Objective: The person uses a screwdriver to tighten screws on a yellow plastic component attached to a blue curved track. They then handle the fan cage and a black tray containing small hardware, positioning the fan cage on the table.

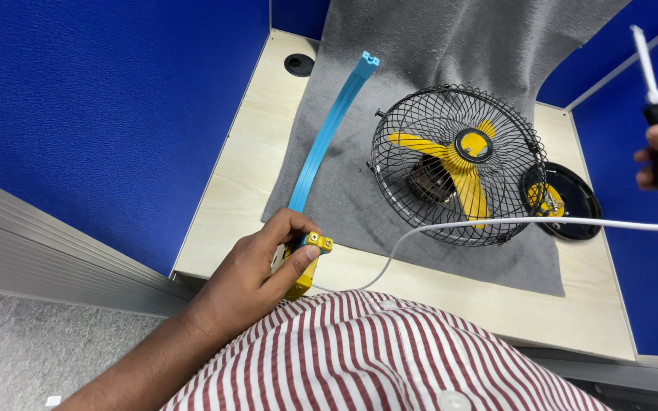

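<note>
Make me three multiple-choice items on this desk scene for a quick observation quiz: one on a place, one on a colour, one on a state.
1. Where does the fan lie?
A. on the grey cloth
B. on the floor
C. in the person's lap

2. What colour are the fan's blades?
A. red
B. yellow
C. white

3. What is the left hand doing?
A. resting open on the desk
B. pressing the fan's grille
C. gripping the yellow piece at the end of the blue strip

Answers:
1 A, the black wire cage rests on the grey cloth spread over the desk.
2 B, yellow blades show through the grille.
3 C, the fingers close round the yellow piece, from which the blue strip curves away.
</note>
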